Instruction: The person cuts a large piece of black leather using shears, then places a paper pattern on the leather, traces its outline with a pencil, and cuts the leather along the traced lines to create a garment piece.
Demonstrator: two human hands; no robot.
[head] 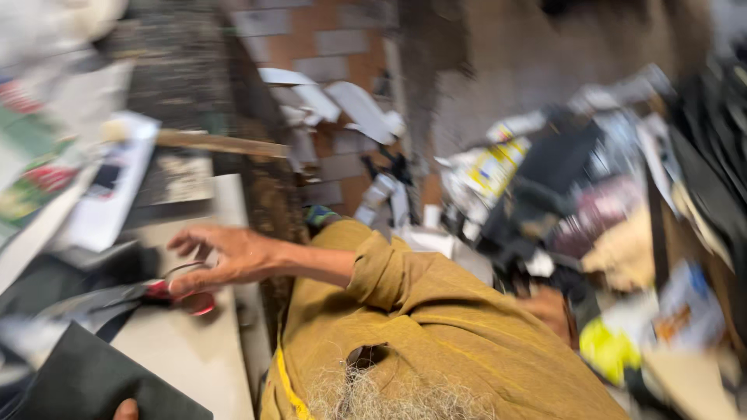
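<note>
Your scissors [183, 294] have red handles and lie flat on the pale counter [194, 350]. They are blurred. Your fingers rest on the handles.

A blurred view from above. The desk [194, 350] has a smooth, pale, matt top. On it lie dark matt sheets [85, 381] that look like card or thin plastic, and glossy printed papers [101, 187]. A thin dark wire-like loop with a shiny red part [183, 295] sits under the right hand [226, 257]. The sleeve [397, 272] is mustard woven cloth, matt and creased. A rough brick wall [327, 47] stands behind. A heap of glossy paper and plastic wrappers [591, 202] lies alongside.
</note>
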